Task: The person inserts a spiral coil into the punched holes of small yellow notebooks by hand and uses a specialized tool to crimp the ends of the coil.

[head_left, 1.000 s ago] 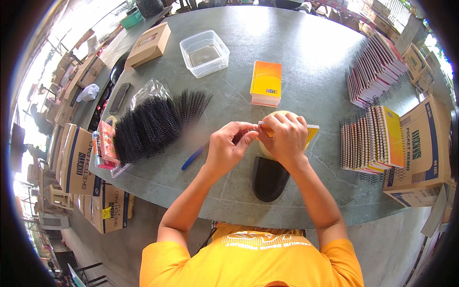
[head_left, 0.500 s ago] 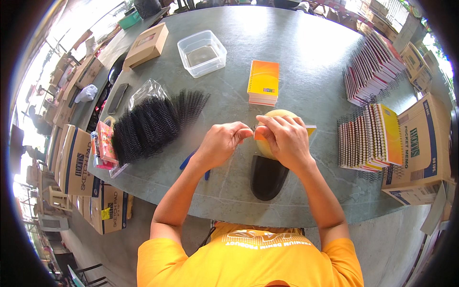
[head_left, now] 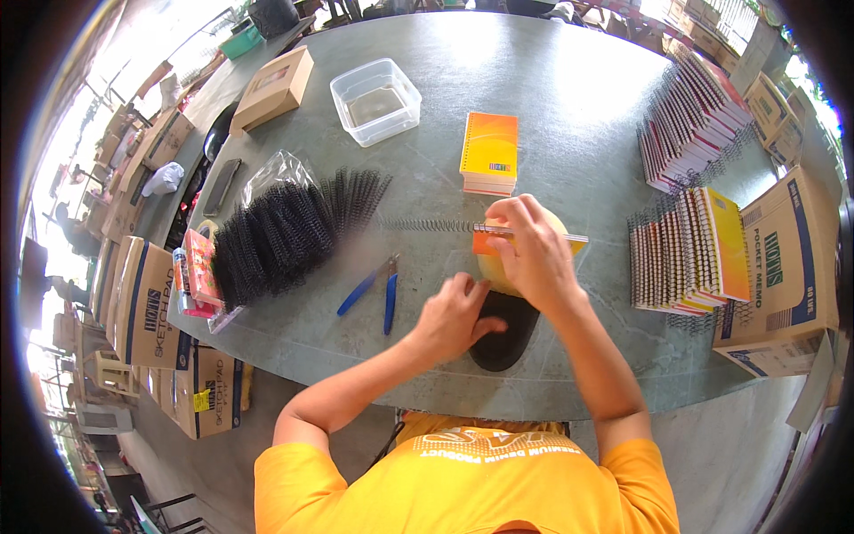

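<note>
notepad [head_left: 525, 238], orange cover, held edge-up near the tabletop [head_left: 569, 107] near edge, under the right hand [head_left: 532, 254]; fingers closed over its top edge. wire coil [head_left: 427, 225] sticks out leftward from its spine. left hand [head_left: 454, 316] lower left, fingers loosely curled, holding nothing, beside blue-handled pliers [head_left: 378, 287]. black coil pile [head_left: 285, 227] toward left edge.

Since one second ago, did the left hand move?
Yes. The left hand left the notepad and dropped nearer the table edge, toward the blue pliers.
</note>
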